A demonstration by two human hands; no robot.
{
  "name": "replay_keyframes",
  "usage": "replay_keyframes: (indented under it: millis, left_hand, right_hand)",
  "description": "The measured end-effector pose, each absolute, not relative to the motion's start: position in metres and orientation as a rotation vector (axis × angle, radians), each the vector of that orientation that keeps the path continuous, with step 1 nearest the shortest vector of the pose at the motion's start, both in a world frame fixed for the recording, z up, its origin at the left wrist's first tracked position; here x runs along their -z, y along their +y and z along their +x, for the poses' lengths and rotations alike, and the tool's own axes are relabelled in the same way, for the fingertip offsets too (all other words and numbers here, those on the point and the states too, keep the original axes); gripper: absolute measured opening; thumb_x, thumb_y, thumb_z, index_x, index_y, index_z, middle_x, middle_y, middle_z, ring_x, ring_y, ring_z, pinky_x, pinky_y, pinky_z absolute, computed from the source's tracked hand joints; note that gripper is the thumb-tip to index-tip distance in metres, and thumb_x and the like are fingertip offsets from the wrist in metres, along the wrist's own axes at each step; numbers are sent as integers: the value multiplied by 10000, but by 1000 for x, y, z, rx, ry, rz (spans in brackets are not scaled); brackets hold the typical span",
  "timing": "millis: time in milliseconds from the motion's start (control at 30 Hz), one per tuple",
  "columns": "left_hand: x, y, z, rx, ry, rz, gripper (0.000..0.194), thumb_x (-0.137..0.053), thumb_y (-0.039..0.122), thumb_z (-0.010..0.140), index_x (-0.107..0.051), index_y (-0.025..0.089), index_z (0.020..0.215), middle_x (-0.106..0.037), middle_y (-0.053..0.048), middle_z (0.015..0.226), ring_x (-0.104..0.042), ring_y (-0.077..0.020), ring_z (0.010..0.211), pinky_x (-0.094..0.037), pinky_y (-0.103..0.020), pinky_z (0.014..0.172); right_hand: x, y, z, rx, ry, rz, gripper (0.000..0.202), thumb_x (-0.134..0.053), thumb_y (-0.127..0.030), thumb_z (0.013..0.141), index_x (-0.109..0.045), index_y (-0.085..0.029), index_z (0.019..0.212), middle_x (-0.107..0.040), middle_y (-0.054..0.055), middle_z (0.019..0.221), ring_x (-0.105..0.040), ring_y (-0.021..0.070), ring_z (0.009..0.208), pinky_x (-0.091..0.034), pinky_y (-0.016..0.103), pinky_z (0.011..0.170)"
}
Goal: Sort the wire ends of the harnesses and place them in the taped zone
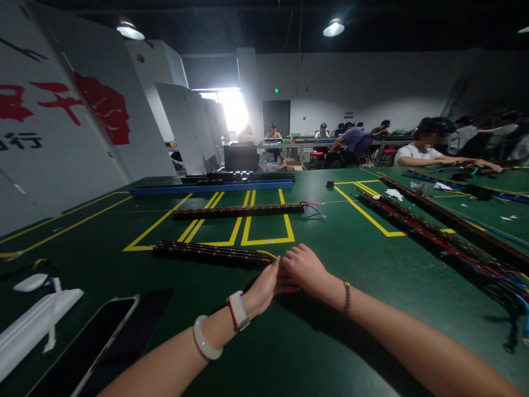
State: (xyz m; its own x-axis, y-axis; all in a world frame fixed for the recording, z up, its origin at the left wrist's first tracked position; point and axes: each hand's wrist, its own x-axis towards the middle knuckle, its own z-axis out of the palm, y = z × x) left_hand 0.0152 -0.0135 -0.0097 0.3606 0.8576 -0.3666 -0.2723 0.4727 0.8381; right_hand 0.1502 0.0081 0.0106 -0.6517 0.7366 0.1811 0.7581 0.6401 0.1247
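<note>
A long dark strip [210, 253] with rows of small light contacts lies on the green table, and a yellow wire [266, 253] leaves its right end. My left hand [264, 286] is closed at that end, its fingertips pinching where the wire runs in. Pressed against it, my right hand [303, 267] has its fingers curled shut. Whatever sits between the two hands is hidden. Just beyond lies a second dark strip [239, 210], with red and blue wires [316, 209] loose at its right end.
The green table [363, 309] carries yellow tape outlines [268, 241]. Several wired strips [417, 231] lie on the right, blue-edged bars [215, 187] at the back. Dark panels [95, 336] and a white plastic piece [37, 325] lie at left. A person [425, 146] works across the table.
</note>
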Motion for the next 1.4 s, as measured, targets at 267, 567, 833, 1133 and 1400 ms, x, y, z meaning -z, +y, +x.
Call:
replay_keyframes:
  millis: [267,567,833,1133,1400]
  left_hand:
    - [14,-9,17,-918,1008,588,114,-498,224,902,-502,129,838,-619,-43,819,-598,-104,706,-481,-222,660]
    - [17,-7,18,-930,959,560,156,-474,184,897,-490,129,751,-624,-34,777,-587,-95,663,-466,-212,648]
    - [16,-8,13,-924,918,562,199,-514,303,902,-534,121,825,-644,-61,852,-619,-121,728,-488,-262,720]
    - [13,-10,12,-896,835,701,236,-489,337,913,-498,107,963,-642,-126,927,-649,-208,873,-492,-381,868]
    - [6,-10,11,-779,1006,814,178,-390,260,948,-462,103,991,-597,-71,810,-624,-142,697,-514,-314,714]
  right_hand:
    - [-9,-13,138,371,-2816,-1285,253,-503,-146,860,-612,-73,1077,-619,125,955,-534,215,823,-370,345,715]
    - [-19,-23,137,346,-2811,-1468,275,-470,-139,870,-559,-106,1129,-589,146,1005,-534,243,877,-357,351,702]
    - [-24,-19,141,282,-2790,-1473,216,-523,-92,817,-610,-113,1014,-620,125,939,-558,220,828,-352,326,689]
    - [-25,26,177,315,-2632,-1403,207,-519,-120,856,-641,-184,1010,-618,83,900,-550,203,845,-318,316,718]
    - [34,55,182,396,-2820,-1178,293,-495,-164,897,-600,-162,1171,-600,72,919,-541,192,860,-339,317,761]
